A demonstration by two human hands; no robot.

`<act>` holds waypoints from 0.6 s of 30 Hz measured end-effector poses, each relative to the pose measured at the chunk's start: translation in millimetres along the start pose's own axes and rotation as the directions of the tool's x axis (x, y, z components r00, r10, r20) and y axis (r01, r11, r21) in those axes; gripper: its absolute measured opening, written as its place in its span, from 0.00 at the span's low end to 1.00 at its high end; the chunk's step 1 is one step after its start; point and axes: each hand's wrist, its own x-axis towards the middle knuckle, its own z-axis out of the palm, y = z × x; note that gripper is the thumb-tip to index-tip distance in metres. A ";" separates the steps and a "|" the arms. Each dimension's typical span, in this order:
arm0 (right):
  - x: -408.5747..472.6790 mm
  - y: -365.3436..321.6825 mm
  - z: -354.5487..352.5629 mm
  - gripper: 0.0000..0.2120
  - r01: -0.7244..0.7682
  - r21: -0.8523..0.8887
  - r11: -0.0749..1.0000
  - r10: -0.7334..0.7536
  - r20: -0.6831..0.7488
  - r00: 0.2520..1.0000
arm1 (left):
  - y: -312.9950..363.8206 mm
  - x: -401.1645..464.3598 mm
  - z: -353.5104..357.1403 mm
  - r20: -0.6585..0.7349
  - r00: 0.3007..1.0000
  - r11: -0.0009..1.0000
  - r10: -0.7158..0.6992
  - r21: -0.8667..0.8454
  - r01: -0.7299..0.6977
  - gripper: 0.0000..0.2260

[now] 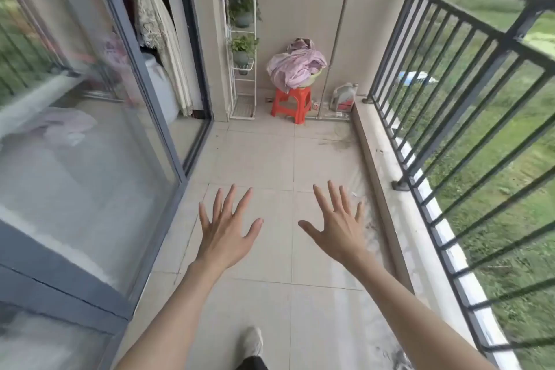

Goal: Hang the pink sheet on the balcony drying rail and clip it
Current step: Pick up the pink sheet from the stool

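Both hands reach forward over the tiled balcony floor [258, 159], the left hand [226, 230] and right hand [338, 227] each with fingers spread wide, their grip apart and holding nothing. The pink sheet [295, 64] lies bundled in a green basin [310, 80] on a red stool [290, 103] at the far wall, well apart from the hands. A dark railing [468, 48] runs along the right side.
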 end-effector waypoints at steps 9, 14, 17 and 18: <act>168.6 1.3 -21.4 0.37 -0.041 -0.028 0.999 0.038 -0.091 0.995 | -23.0 188.1 -29.0 -0.041 0.997 0.996 0.069 0.050 -0.067 0.31; 246.8 11.5 -24.8 0.37 -0.082 0.004 0.997 0.082 -0.087 0.993 | -26.2 268.0 -22.8 0.006 0.991 0.989 0.131 0.075 -0.131 0.36; 293.0 20.1 -19.8 0.37 -0.093 -0.010 0.996 0.093 -0.061 0.994 | -29.6 315.7 -13.9 0.021 0.991 0.987 0.128 0.097 -0.130 0.35; 310.6 24.0 -18.7 0.37 -0.097 -0.017 0.995 0.096 -0.048 0.994 | -29.2 332.8 -10.8 0.026 0.992 0.987 0.124 0.099 -0.126 0.35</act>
